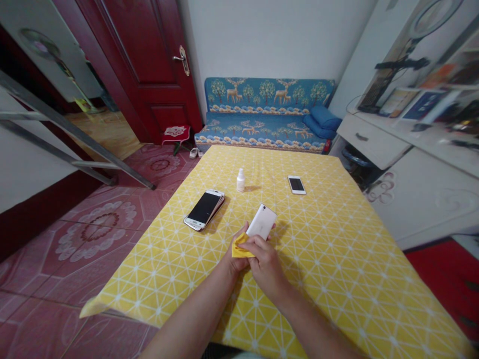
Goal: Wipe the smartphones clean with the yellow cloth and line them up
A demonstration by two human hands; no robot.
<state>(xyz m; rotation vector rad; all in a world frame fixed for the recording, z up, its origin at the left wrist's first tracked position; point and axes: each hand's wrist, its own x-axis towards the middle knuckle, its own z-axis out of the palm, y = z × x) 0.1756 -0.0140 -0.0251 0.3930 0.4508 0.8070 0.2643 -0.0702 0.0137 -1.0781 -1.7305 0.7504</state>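
A white smartphone (262,221) lies back side up in my left hand (236,258), whose fingers wrap its edges from below; the camera lens shows at its top. My right hand (263,253) pinches a yellow cloth (241,246) against the phone's lower end. Part of the left palm is hidden behind the cloth and the right hand. Beyond the hands stands a small white spray bottle (240,180), upright. To its left is a stack of phones (204,209), the top one white with a dark screen. Another white phone (297,185) rests farther right, screen up.
The yellow patterned tablecloth (322,279) covers the table. Behind it stands a blue sofa (262,119) with deer patterns. A white cabinet (422,189) is at the right; a metal ladder (93,144) leans at the left near a red door (149,60) and small stool (175,133).
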